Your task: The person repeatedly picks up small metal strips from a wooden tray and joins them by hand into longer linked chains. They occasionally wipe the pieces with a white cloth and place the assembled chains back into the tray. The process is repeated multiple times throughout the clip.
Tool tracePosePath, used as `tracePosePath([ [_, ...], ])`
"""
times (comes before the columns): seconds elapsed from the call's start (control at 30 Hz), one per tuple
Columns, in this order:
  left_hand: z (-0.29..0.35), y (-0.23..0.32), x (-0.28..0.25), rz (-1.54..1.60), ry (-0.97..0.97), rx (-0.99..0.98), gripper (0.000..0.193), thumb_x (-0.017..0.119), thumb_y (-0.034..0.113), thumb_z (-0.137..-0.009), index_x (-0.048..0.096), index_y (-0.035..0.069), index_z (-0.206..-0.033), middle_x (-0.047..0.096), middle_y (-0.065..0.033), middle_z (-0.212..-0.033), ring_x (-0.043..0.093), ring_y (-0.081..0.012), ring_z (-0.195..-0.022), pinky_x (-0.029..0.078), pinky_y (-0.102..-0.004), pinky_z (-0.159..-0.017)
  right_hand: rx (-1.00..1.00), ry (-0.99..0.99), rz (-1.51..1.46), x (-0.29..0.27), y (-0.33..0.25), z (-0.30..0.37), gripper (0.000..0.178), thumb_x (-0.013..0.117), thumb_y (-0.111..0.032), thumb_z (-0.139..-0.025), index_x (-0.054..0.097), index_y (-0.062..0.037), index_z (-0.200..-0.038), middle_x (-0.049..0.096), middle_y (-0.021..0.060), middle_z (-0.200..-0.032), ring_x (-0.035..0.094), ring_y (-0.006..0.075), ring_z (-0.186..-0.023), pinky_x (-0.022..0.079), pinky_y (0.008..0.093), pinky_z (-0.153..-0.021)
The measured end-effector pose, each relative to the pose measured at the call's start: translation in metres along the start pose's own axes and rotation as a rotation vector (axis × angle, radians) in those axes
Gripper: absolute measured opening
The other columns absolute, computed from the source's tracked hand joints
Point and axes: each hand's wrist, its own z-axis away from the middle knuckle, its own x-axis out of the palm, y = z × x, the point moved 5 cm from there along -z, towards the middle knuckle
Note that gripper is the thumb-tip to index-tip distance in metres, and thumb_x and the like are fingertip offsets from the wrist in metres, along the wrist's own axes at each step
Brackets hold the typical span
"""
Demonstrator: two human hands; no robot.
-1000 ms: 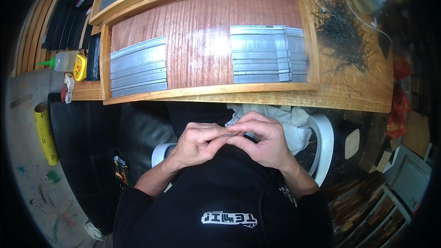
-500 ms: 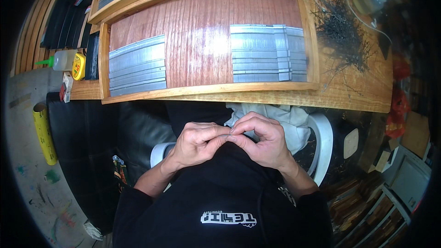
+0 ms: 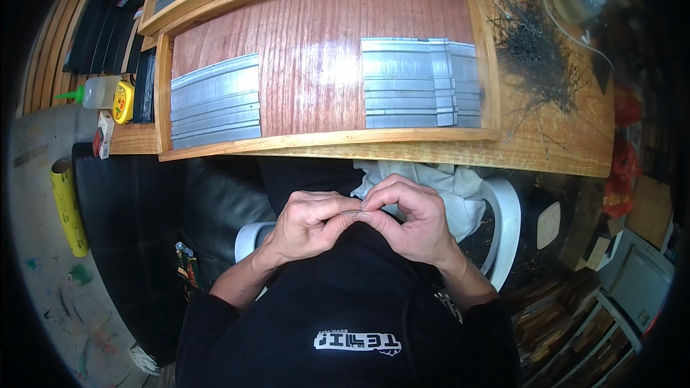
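Note:
In front of my chest, my left hand (image 3: pixel 309 223) and my right hand (image 3: pixel 413 219) meet at the fingertips. Both pinch a thin grey strip (image 3: pixel 351 212), of which only a narrow edge shows; the fingers cover the rest. Beyond them, a shallow wooden tray (image 3: pixel 323 142) lies on the table. Flat silvery strips are laid in rows inside it, a left group (image 3: pixel 215 100) and a right group (image 3: pixel 399 86), with bare reddish board between. One short upright strip (image 3: pixel 441 82) crosses the right group.
A tangle of thin dark wires (image 3: pixel 535 54) lies right of the tray, near a squeeze bottle (image 3: pixel 582 3) and white cable. On the left are a green-tipped bottle (image 3: pixel 100 93), a yellow tape measure (image 3: pixel 123 103) and a yellow roll (image 3: pixel 70 208). A white chair arm (image 3: pixel 504 223) stands beside my right arm.
Almost nothing differs. Both hands keep the same pinch at the same spot, with only a slight shift at the fingertips.

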Motion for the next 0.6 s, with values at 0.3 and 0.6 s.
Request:
tracePosePath([
  [0.3,0.0,0.0,0.0,-0.008,0.017,-0.018,0.018,0.078,-0.001,-0.089,0.077,-0.004,-0.107,0.077,-0.0175,-0.084,0.077,-0.0247,-0.072,0.058,-0.0306,-0.063,-0.026,0.018,0.043,0.0,-0.003,0.0,0.014,0.078,0.003,-0.088,0.068,0.0003,-0.097,0.07,0.0101,-0.092,0.07,0.0204,-0.082,0.056,0.0299,-0.073],
  [0.6,0.0,0.001,0.0,-0.033,0.035,-0.017,0.018,0.08,0.0,-0.088,0.078,-0.004,-0.106,0.077,-0.0173,-0.085,0.077,-0.0252,-0.072,0.059,-0.0302,-0.064,-0.051,0.054,0.15,0.0,-0.009,-0.001,0.013,0.081,0.002,-0.086,0.07,-0.0002,-0.093,0.073,0.0122,-0.091,0.073,0.0215,-0.081,0.057,0.0294,-0.073],
])
